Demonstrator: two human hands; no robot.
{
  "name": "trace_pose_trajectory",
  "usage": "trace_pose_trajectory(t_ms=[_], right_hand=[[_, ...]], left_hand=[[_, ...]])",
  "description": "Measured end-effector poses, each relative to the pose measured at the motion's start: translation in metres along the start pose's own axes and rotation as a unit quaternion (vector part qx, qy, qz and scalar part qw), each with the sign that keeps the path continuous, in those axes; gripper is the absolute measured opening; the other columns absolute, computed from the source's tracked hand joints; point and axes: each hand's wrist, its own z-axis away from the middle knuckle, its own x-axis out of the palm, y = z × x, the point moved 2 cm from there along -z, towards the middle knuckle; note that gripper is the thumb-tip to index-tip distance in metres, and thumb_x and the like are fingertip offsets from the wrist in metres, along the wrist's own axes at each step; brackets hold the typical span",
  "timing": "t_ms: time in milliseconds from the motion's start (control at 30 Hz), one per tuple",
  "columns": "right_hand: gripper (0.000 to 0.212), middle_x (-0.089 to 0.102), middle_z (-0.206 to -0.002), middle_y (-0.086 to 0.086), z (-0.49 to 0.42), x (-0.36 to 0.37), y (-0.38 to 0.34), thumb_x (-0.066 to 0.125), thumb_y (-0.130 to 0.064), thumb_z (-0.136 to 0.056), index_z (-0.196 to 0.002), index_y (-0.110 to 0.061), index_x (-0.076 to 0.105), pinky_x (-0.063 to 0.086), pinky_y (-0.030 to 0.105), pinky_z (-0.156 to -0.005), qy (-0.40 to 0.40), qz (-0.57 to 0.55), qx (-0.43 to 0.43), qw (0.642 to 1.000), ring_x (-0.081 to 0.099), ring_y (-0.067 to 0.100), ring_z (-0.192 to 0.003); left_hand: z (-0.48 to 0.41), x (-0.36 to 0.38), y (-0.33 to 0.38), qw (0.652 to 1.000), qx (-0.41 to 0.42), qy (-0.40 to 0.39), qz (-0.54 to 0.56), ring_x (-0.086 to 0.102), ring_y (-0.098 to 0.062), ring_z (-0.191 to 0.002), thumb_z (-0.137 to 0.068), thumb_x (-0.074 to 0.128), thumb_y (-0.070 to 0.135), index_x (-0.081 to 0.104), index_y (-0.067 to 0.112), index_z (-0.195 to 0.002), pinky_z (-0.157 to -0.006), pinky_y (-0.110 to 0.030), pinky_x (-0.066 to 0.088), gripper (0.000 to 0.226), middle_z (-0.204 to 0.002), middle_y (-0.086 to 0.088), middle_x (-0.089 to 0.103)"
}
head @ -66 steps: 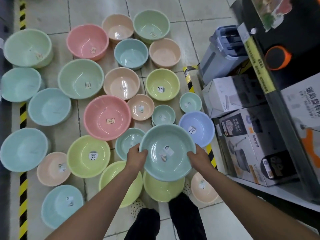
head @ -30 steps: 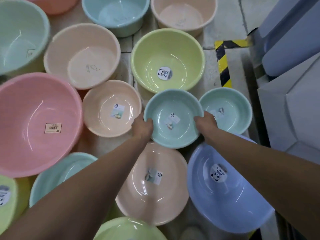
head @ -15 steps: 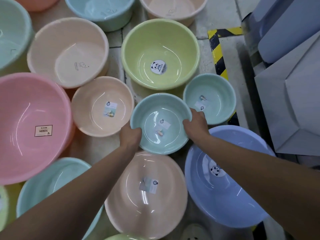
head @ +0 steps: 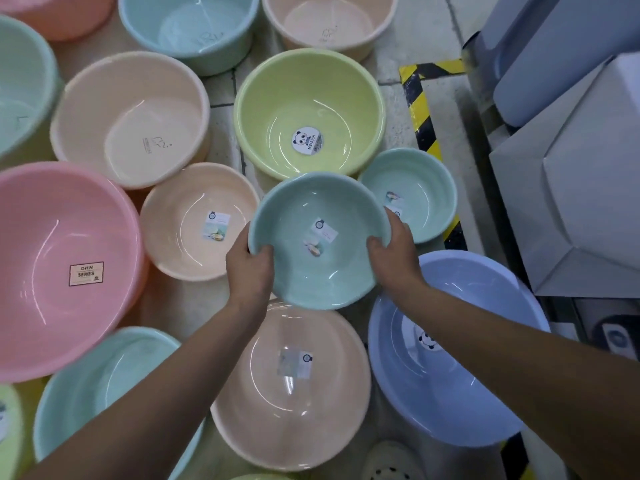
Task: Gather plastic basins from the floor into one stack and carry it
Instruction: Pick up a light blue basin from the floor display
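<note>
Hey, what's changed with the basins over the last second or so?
The small teal basin has come up off the floor, now overlapping the near peach basin. The left hand and right hand still grip its rim. The lime basin and mint basin stayed put.

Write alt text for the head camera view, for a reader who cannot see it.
A person's left hand and right hand grip a small teal basin by opposite sides of its rim. Around it, pastel basins crowd the tiled floor: a peach basin nearest, a lavender basin at right, a lime-green basin beyond, a large pink basin at left.
</note>
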Motion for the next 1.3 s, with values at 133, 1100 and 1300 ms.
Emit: trace_pose_trajectory(t_ms=[133,1100,1300], right_hand=[[0.047,0.050,-0.124,0.002,-0.010,-0.026,-0.011,0.052,-0.012,-0.095,-0.141,-0.019,0.049,0.044,0.031,-0.093,0.054,0.000,-0.025,0.998,0.052,0.019,-0.109],[0.035,0.066,-0.094,0.004,-0.092,-0.091,0.048,0.056,-0.009,-0.083,-0.115,-0.021,0.060,0.048,0.023,-0.052,0.033,-0.118,0.109,0.987,0.063,0.022,-0.082],[0.042,0.063,-0.085,0.002,-0.014,-0.098,-0.010,0.055,-0.008,-0.067,-0.107,-0.015,0.064,0.049,0.023,-0.054,0.020,-0.169,0.093,0.981,0.057,0.019,-0.075]], left_hand=[[-0.005,0.024,0.022,0.999,0.050,0.004,-0.020,0.058,-0.007,-0.079,-0.080,0.046,0.003,0.067,0.020,-0.118,-0.071,-0.023,0.048,0.046,-0.096,0.005,0.068],[-0.052,0.155,0.019,0.992,-0.081,-0.086,-0.047,0.057,-0.027,-0.069,-0.070,0.061,0.012,0.068,0.004,-0.085,-0.062,-0.030,0.046,0.018,-0.074,-0.009,0.063],[0.002,0.092,0.066,0.991,-0.082,-0.108,0.002,0.047,-0.021,-0.066,-0.072,0.060,0.008,0.059,0.013,-0.065,-0.064,-0.030,0.040,0.008,-0.066,-0.003,0.053]])
